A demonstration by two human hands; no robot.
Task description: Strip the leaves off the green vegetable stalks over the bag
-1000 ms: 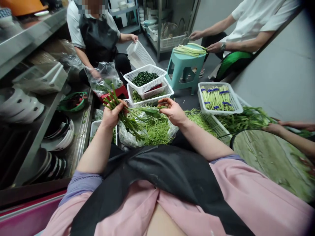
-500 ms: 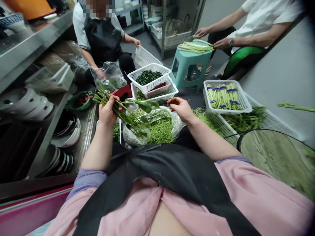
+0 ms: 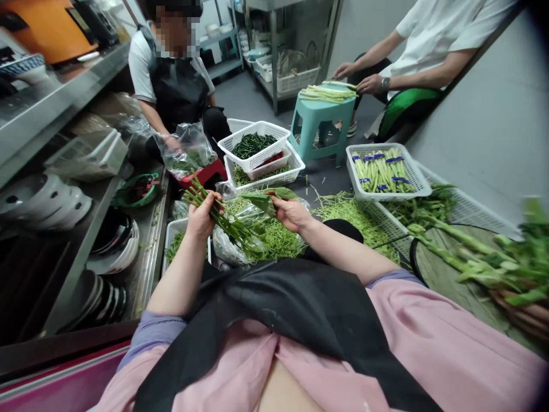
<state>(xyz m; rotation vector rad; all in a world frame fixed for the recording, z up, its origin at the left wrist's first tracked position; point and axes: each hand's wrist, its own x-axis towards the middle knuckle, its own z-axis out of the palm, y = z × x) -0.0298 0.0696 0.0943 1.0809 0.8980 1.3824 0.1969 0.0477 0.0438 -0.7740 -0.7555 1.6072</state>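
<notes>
Left hand (image 3: 203, 215) closed round stem bunch (image 3: 231, 228), above bagged greens (image 3: 283, 239); long axis ten-to-four o'clock, bare ends (image 3: 195, 194) toward ten. Right hand (image 3: 292, 213), at bunch's three o'clock, pinches leaf (image 3: 259, 202).

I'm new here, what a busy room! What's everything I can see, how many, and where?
Leafy stems: one bunch, green, centre
Leafy piece: one, green, centre
Cut greens: many, green, heaped below
White baskets: several, white, mainly centre and right
Pods: many, dark green, top centre basket
Banded stalks: several, pale green, right basket
Stool: one, teal, back
Round top: one, greenish, right
Dishes: several, white and black, left
Co-workers: at least two, white tops, back
Apron: one, black, bottom
Left grip: one, bare, around stems
Right grip: one, bare, pinching leafy piece
</notes>
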